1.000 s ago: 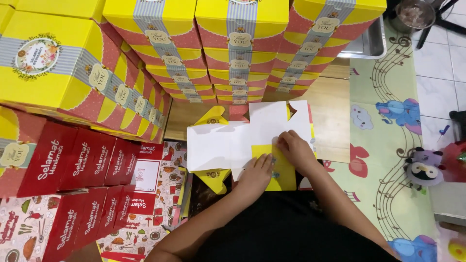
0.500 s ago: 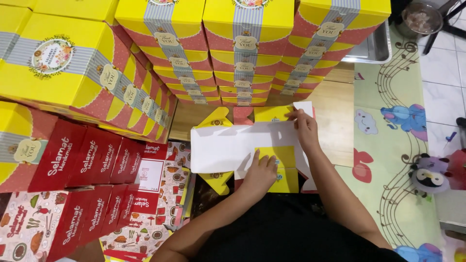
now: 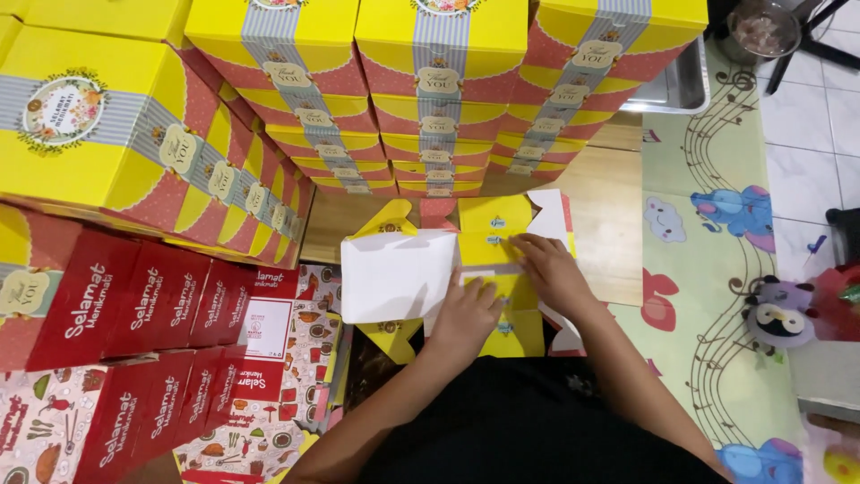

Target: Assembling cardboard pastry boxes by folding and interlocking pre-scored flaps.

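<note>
A flat cardboard box blank (image 3: 403, 273), white inside and yellow and red outside, lies on the floor in front of me, partly folded. My left hand (image 3: 466, 315) presses down on its middle, fingers on the yellow panel beside the white flap. My right hand (image 3: 548, 269) rests on the yellow panel to the right, fingers flat along a fold. Neither hand grips anything; both push on the cardboard.
Stacks of finished yellow and red boxes (image 3: 430, 99) stand behind and to the left (image 3: 116, 143). Red flat-packed boxes (image 3: 152, 314) lie at lower left. A patterned play mat (image 3: 717, 269), a small owl toy (image 3: 778, 309) and a metal tray (image 3: 676, 85) are on the right.
The white flap has been folded down to the left, exposing the yellow panel. My right hand came down from the top corner onto the panel; my left hand stayed near the middle.
</note>
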